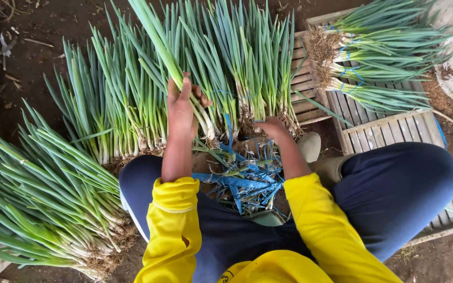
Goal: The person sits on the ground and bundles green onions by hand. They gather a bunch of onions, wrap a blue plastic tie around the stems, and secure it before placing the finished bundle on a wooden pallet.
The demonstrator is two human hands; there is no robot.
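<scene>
In the middle of the frame the left hand [182, 107] is closed around a few scallions [169, 57]. The right hand [271, 127] is closed at the roots of the pile [247, 57], just above the blue strings [242, 183]. Tied bundles [378, 52] lie on a pallet [394, 131], upper right.

Before us a stand of long green spring onions [205, 68] leans roots-down on the brown dirt floor [27, 57]. Our left hand [180, 107] and right hand [271, 127] reach into its base. Thin blue plastic ties [242, 181] lie between our knees. Another onion heap [43, 204] lies left; tied onion bundles [378, 52] rest on a slatted wooden pallet [389, 131] right.
</scene>
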